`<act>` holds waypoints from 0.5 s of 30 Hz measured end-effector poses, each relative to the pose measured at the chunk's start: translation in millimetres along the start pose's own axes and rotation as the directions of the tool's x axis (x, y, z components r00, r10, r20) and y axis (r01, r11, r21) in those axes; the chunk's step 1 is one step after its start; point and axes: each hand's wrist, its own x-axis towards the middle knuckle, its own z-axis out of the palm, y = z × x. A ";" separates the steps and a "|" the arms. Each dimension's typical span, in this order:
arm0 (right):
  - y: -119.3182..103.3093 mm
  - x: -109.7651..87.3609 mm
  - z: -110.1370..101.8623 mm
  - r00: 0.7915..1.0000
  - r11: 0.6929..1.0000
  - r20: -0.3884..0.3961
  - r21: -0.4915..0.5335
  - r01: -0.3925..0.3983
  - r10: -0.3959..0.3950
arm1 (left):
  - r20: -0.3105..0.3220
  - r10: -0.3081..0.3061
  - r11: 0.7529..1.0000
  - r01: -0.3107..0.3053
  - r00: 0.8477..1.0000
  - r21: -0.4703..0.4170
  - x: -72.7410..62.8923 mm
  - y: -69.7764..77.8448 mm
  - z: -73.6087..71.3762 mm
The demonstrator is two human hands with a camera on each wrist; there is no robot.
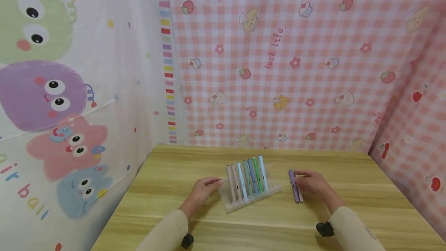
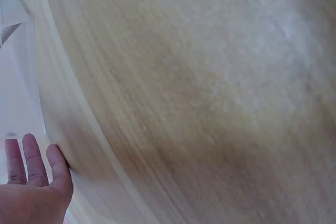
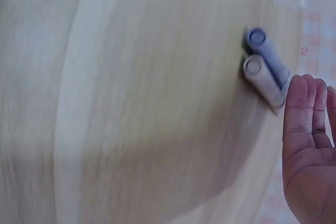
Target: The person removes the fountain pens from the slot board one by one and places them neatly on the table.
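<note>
A translucent pen rack (image 1: 240,205) stands mid-table with several slim pens leaning upright in it, among them a green pen (image 1: 258,175) and a light blue pen (image 1: 263,173). My left hand (image 1: 202,191) is at the rack's left side, fingers extended by its edge and holding nothing. To the right of the rack, a purple pen (image 1: 294,185) and a paler pen (image 3: 263,80) lie side by side on the table. Close beside this pair is my right hand (image 1: 311,183); its fingers (image 3: 297,108) are straight, with the fingertips near the pens' far ends.
The wood-grain table (image 1: 153,208) ends at a pink checked cloth (image 1: 278,127) behind. A white cloth with cartoon figures (image 1: 132,100) hangs on the left, and another pink cloth (image 1: 414,154) on the right. Dark bands (image 1: 325,229) sit at both wrists.
</note>
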 end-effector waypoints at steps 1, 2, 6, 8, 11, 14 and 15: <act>-1.7 -0.4 1.9 1.000 1.000 0.010 -0.010 0.013 -0.013 | -0.006 -0.008 1.000 0.008 1.000 0.003 0.2 -0.2 0.2; -3.4 -1.0 3.9 1.000 1.000 0.013 -0.017 0.020 -0.020 | -0.013 -0.012 1.000 0.012 1.000 0.009 0.3 -0.3 0.5; -7.8 -1.3 12.1 0.999 0.999 0.024 -0.033 0.040 -0.039 | -0.034 -0.027 0.999 0.028 0.999 0.033 0.6 -0.9 1.7; -9.9 -1.2 16.2 0.998 0.998 0.031 -0.043 0.047 -0.046 | -0.036 -0.024 0.999 0.026 0.999 0.034 0.8 -1.6 2.0; -12.6 0.0 22.6 0.998 0.997 0.032 -0.051 0.056 -0.055 | -0.031 -0.023 0.999 0.024 0.999 0.035 1.1 -1.9 1.9; -14.7 2.6 29.8 0.997 0.996 0.038 -0.042 0.075 -0.073 | -0.024 -0.020 0.999 0.021 1.000 0.038 1.3 -1.6 1.4; -15.1 3.7 32.4 0.996 0.996 0.039 -0.031 0.078 -0.077 | -0.022 -0.021 0.999 0.022 1.000 0.040 1.1 -1.4 1.1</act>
